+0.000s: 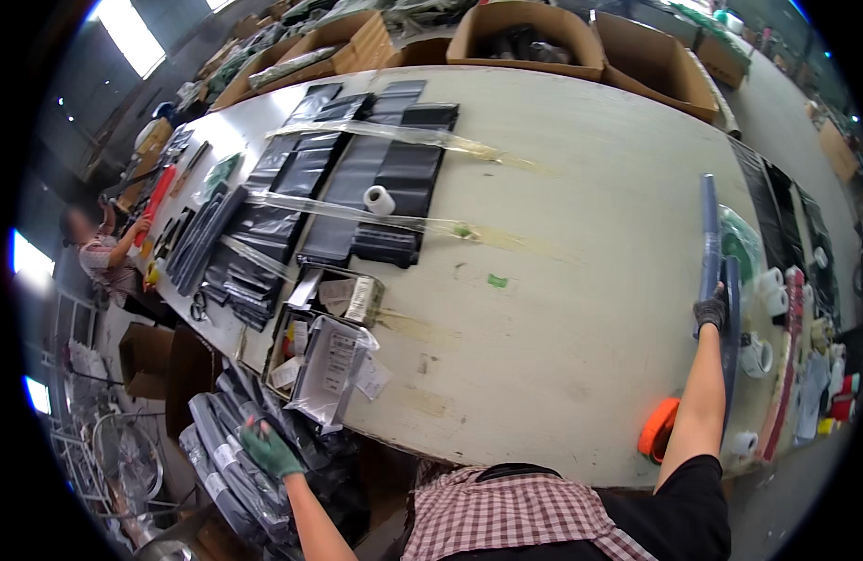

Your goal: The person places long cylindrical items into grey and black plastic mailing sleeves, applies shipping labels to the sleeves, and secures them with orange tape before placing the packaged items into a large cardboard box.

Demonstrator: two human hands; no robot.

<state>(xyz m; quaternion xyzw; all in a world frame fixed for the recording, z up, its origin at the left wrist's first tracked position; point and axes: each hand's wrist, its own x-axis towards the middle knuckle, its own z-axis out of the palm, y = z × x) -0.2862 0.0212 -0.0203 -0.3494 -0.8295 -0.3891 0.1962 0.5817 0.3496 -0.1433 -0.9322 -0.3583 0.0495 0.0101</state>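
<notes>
My left hand (pixel 271 451), in a green glove with bare fingertips, reaches down beside the near left table edge. Its fingers lie stretched over a pile of grey rolled plastic bundles (pixel 228 455), some with white labels. Far to the right, my right hand (pixel 710 312) wears a dark fingerless glove. Its fingers close round a long blue-grey roll (pixel 731 365) lying along the table. Another blue-grey roll (pixel 709 224) extends beyond that hand. Near my right forearm stands an orange tape roll (pixel 658 430).
Stacked black and grey plastic sheets (pixel 375 178), under clear strips, cover the table's (pixel 544 280) left half, with a white roll (pixel 379 200) on top. A label-filled grey bin (pixel 333 369) sits at the near edge. Cardboard boxes (pixel 525 37) line the far side. A co-worker (pixel 109 248) stands left.
</notes>
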